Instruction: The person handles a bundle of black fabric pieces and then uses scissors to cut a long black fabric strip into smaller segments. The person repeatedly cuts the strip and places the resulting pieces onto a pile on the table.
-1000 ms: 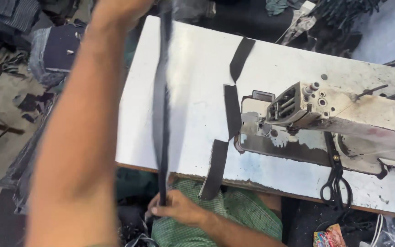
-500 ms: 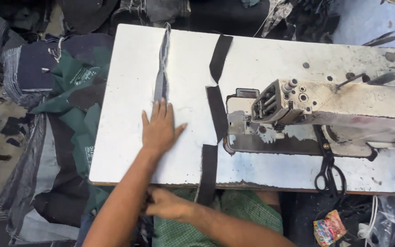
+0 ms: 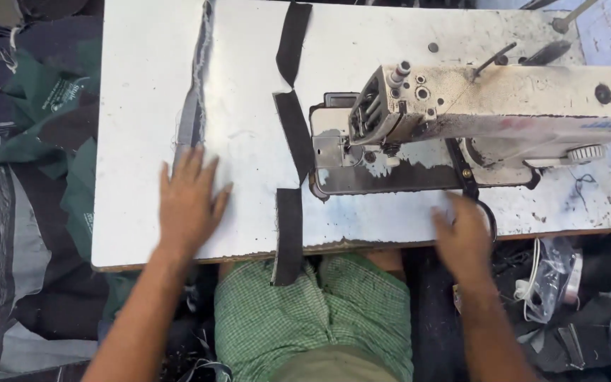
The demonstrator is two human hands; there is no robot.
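A worn white table (image 3: 143, 106) is seen from above, with a grimy cream industrial sewing machine (image 3: 489, 106) mounted on its right half. The left hand (image 3: 189, 201) is laid flat, fingers spread, its fingertips on the near end of a long narrow dark grey fabric strip (image 3: 196, 106) that runs away across the table; the pressing appears meant to keep the strip flat and straight, and nothing is gripped. The right hand (image 3: 464, 237), blurred, is placed at the table's front edge just beside black-handled scissors (image 3: 472, 191) lying below the machine's arm; whether it is open or closed on them cannot be told. Three black fabric strips (image 3: 293, 141) are laid end to end left of the needle plate, the nearest hanging over the edge towards a lap in green checked cloth (image 3: 319, 311), seemingly kept within reach of the needle. Dark green and black cloth pieces (image 3: 44, 141) are heaped on the floor to the left.
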